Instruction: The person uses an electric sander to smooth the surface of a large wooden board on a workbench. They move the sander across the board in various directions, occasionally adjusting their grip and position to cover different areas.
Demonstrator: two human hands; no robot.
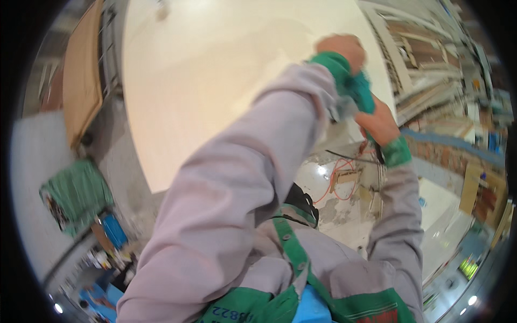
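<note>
A large pale board (215, 91) lies in front of me. At its right edge is a teal power tool (363, 92), blurred, so its exact kind does not show. My left arm reaches across the board, and my left hand (342, 49) is closed on the tool's far end; the wrist and cuff hide part of that grip. Nearer to me, my right hand (380, 121) wraps round the tool's body, thumb towards the board. A greyish, see-through part of the tool shows beside my left cuff, against the board's edge.
A black cable (344, 156) and an orange hose (332, 180) trail below the tool. Wooden frames and offcuts (425, 70) are stacked at the right. On the left stand a brown panel (82, 75) and a green-covered bundle (78, 195).
</note>
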